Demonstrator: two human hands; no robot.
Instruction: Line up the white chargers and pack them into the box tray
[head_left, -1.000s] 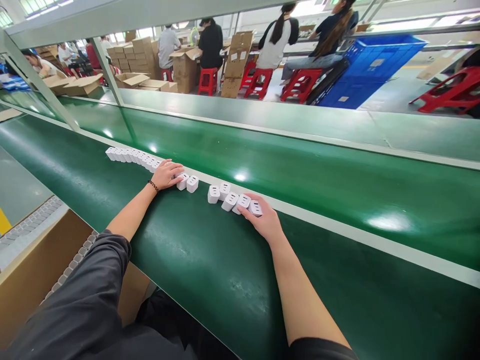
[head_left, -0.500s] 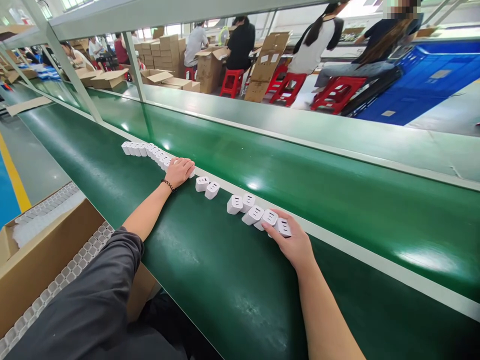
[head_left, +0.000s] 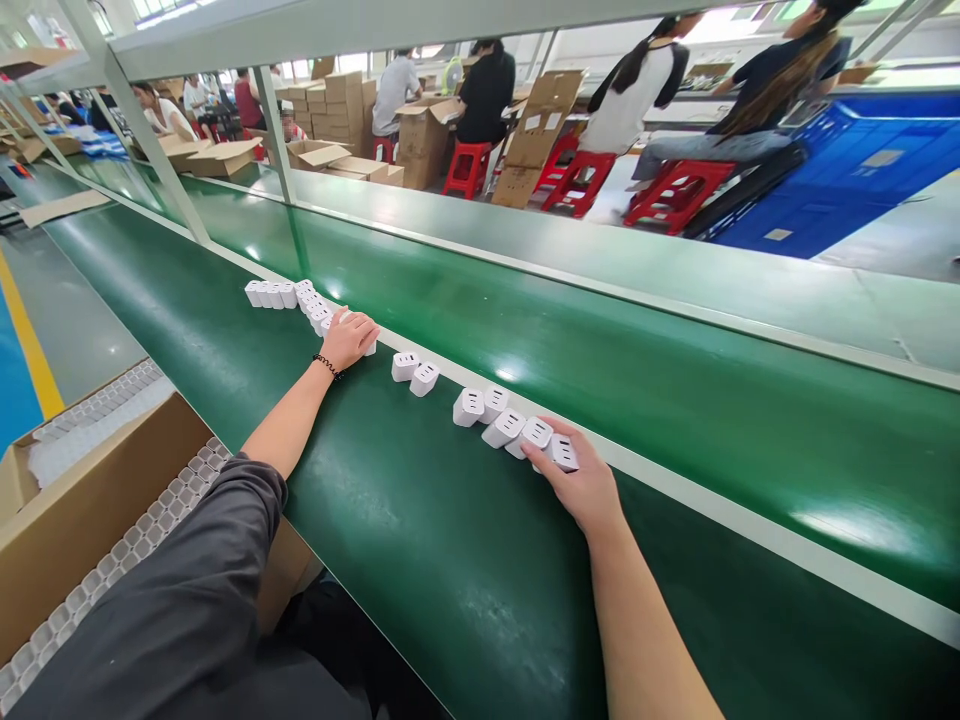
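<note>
White USB charger blocks (head_left: 510,427) stand in a broken line along the pale edge strip of the green work surface (head_left: 420,560), their slotted faces up. My left hand (head_left: 349,339), a dark coiled band at its wrist, curls over chargers in the far row; its palm hides some of them, and one white corner shows beside the fingers. A pair of chargers (head_left: 415,372) stands between my hands, touched by neither. At the near end of the line, my right hand (head_left: 589,480) wraps thumb and fingers around the last charger (head_left: 562,453), its thumb against the neighbouring one.
At lower left, an open carton (head_left: 97,500) lies beside rows of clear plastic cells (head_left: 142,540). Metal posts (head_left: 274,135) rise beyond the strip. Across the bench, people sit on red stools (head_left: 675,195) near cardboard boxes (head_left: 341,110) and a blue crate (head_left: 862,185).
My left hand has slid a little to the left along the strip, and the far row sits tighter together. My right hand has barely moved.
</note>
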